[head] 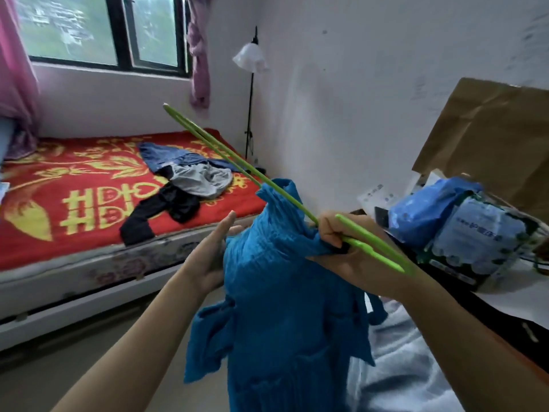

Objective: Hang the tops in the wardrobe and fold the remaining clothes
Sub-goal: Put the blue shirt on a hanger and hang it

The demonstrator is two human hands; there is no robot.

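Observation:
A blue crinkled top (282,307) hangs in front of me, bunched at its upper end. My right hand (341,245) grips a green plastic hanger (237,162) together with the top's fabric; one arm of the hanger runs up and to the left, out of the garment's opening. My left hand (214,251) lies against the top's left side with its fingers straight, partly hidden behind the cloth. On the bed (74,203) lies a pile of clothes: a blue garment (169,157), a grey one (202,179) and a black one (166,209).
The bed has a red and yellow cover and stands under a window (98,28). A floor lamp (251,58) is in the corner. To the right, a table (511,304) carries blue packages (463,227) and a brown paper bag (490,138). Pale fabric (401,367) lies below.

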